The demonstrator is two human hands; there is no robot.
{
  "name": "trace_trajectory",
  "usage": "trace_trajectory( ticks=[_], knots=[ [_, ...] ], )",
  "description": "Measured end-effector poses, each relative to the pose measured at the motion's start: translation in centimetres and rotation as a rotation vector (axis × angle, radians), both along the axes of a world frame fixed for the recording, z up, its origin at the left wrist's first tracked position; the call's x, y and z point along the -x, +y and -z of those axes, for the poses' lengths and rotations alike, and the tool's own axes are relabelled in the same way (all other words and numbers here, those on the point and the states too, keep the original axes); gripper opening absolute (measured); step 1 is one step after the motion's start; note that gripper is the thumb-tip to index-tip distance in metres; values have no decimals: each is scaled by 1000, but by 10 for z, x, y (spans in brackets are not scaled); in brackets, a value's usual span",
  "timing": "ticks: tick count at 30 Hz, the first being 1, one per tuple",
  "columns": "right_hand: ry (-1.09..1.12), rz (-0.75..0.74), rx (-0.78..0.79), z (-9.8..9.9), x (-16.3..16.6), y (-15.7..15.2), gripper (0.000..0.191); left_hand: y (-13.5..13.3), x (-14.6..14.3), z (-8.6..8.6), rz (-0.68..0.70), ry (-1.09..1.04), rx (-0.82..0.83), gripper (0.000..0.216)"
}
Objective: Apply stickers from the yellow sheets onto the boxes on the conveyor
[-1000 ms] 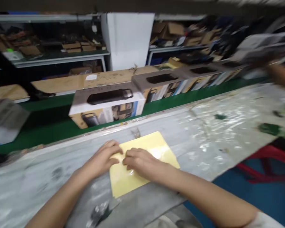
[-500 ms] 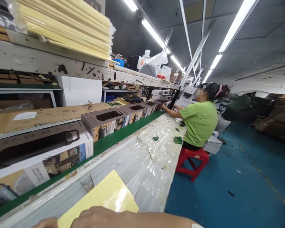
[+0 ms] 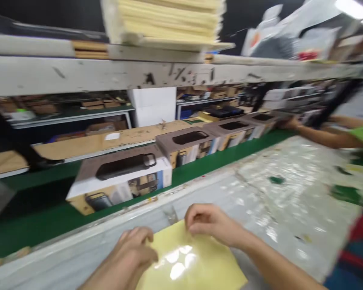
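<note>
A glossy yellow sheet [image 3: 205, 262] lies on the plastic-covered bench in front of me, with several shiny round spots on its surface. At its left edge is my left hand [image 3: 131, 253], fingers bent and thumb apart, with nothing visible between them. My right hand [image 3: 213, 225] is over the sheet's far edge, its fingers curled in toward the thumb. Blur hides whether anything is pinched there. Beyond the hands, a printed speaker box [image 3: 124, 177] with a dark window cut-out sits on the green conveyor belt [image 3: 184, 174].
More boxes [image 3: 186, 145] stand in a row along the belt to the right. Overhead runs a white shelf [image 3: 124, 74] bearing a thick stack of yellow sheets [image 3: 169, 22]. At the right, a co-worker's arm [image 3: 326, 135] reaches to the belt. Brown cardboard [image 3: 133, 137] lies behind.
My view has swung left. Both hands have come further into view over the yellow sheet and are apart, the right at its far edge. The nearest box appears farther right and is wholly visible.
</note>
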State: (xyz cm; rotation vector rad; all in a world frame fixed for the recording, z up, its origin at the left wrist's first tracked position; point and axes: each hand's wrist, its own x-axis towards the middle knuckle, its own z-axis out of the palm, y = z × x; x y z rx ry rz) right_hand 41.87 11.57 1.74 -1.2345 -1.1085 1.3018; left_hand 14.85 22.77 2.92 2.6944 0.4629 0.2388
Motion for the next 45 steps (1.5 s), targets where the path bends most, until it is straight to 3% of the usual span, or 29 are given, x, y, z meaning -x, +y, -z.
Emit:
trace_trajectory(
  ticks=[2, 4, 6, 9, 12, 17, 22, 28, 32, 36, 40, 45],
  knots=[
    [-83, -5, -83, -21, -8, 28, 28, 43, -8, -32, -62, -117, 18, 27],
    [-149, -18, -190, -41, -9, 64, 25, 103, -13, -59, -246, -273, -74, 23],
    [-218, -43, -286, -57, -4, 108, 28, 168, -18, -74, -437, -319, -149, 22],
    [-383, -89, -389, -71, 6, 182, 29, 247, -30, -71, -537, -176, -199, 32],
    [-558, -122, -416, -75, 15, 258, 27, 286, -42, -52, -551, -61, -194, 35],
    [-599, -161, -390, -70, 23, 351, 27, 295, -44, -24, -591, 44, -162, 34],
    [-648, -228, -335, -63, 27, 384, 29, 292, -42, -22, -627, 95, -165, 33],
    [-778, -230, -320, -53, 35, 396, 30, 286, -42, -28, -641, 143, -172, 34],
    [-913, -131, -321, -46, 35, 403, 33, 284, -37, -30, -640, 152, -178, 33],
    [-1056, -3, -399, -42, 35, 385, 27, 283, -33, -31, -633, 141, -175, 33],
    [-1166, -102, -536, -34, 43, 352, 32, 285, -30, -29, -641, 111, -167, 32],
    [-1222, -225, -418, -34, 63, 345, 53, 290, -25, -24, -629, 108, -169, 34]
  ],
)
